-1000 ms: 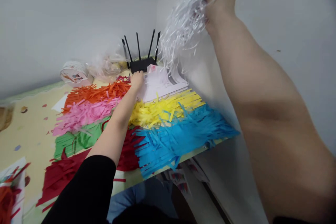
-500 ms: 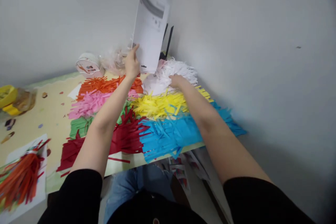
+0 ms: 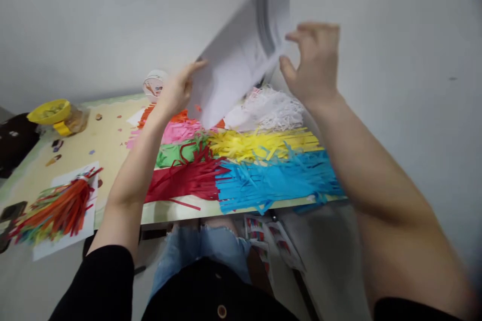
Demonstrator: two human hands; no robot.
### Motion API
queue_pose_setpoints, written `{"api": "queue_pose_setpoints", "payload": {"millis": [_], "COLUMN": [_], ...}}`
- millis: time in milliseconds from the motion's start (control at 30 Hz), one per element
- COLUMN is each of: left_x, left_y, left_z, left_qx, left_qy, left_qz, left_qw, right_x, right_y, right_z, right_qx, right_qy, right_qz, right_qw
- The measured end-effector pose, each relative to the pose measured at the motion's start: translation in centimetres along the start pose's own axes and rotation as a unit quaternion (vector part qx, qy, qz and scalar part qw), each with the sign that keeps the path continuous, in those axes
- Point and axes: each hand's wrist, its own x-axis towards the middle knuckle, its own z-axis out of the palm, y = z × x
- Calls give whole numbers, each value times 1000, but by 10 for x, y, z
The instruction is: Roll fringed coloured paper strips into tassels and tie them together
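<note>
My left hand [image 3: 178, 88] is closed on the left edge of a large white printed sheet [image 3: 233, 67], its thumb pressed along that edge. The sheet is held up at a tilt above the table, and a grey curved band is printed on it. My right hand [image 3: 316, 62] is raised by the sheet's right edge, thumb and fingers apart; touching cannot be made out. Below lie cut paper-like strips in piles: white [image 3: 276, 110], yellow [image 3: 263, 143], blue [image 3: 274, 180], dark red [image 3: 188, 179], green [image 3: 175, 154], pink [image 3: 181, 132] and orange [image 3: 148, 114].
A tassel of mixed strips [image 3: 71, 203] rests on white paper at the table's left. Behind it stands a yellow bowl [image 3: 48, 112], and a round white box [image 3: 153, 84] is near the wall [image 3: 395, 60]. Printed packets [image 3: 256, 230] show below the table's front edge.
My right hand has left the white strips and risen to the sheet's right edge. The sheet, still in my left hand, has swung and tilted to the right. The view has shifted.
</note>
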Motion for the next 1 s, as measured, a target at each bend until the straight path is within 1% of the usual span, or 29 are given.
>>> {"api": "queue_pose_setpoints", "payload": {"millis": [33,67,100,133,167,200,233,267,300,333,367,400,433,500,567,667,733,800,867,1000], "left_x": [-19,-37,-55,-73,-90,-108,-126,-147,-168,-191,-214,-236,-256,-288,-307,-318,-321,-324,-329,-340], "left_y": [14,28,41,53,62,69,75,79,83,87,91,96,102,111,116,117,116,115,113,108], "left_z": [-14,-27,-38,-49,-58,-66,-73,-79,-83,-86,-87,-86,-83,-73,-62,-55,-55,-55,-55,-48], "left_qx": [10,17,16,7,-6,-18,-22,-10,16,54,95,133,164,205,224,206,177,148,125,106], "left_qy": [-29,-54,-73,-83,-85,-75,-51,-16,29,75,114,141,157,180,208,235,235,224,212,212], "left_qz": [5,6,3,-8,-25,-48,-74,-99,-121,-135,-140,-142,-143,-157,-188,-224,-244,-273,-306,-353], "left_qw": [1000,998,997,996,996,996,996,995,992,987,979,971,963,949,933,923,924,924,920,905], "right_x": [-7,-14,-22,-29,-37,-46,-55,-66,-78,-91,-104,-119,-134,-165,-193,-226,-243,-257,-269,-288], "right_y": [-25,-49,-71,-91,-108,-122,-132,-141,-148,-154,-159,-165,-171,-186,-202,-224,-234,-240,-245,-253], "right_z": [-14,-24,-29,-30,-28,-22,-16,-9,-2,3,6,9,11,15,19,29,36,42,47,55], "right_qx": [28,51,76,103,128,151,169,184,197,212,231,252,276,325,363,398,409,417,421,412], "right_qy": [28,20,-15,-73,-148,-226,-291,-333,-346,-333,-299,-266,-244,-232,-238,-250,-245,-236,-239,-258], "right_qz": [-76,-131,-168,-194,-211,-221,-225,-222,-210,-191,-164,-134,-108,-66,-16,62,101,136,164,184], "right_qw": [996,990,983,973,958,937,914,898,893,899,911,921,923,915,901,881,873,867,859,854]}}
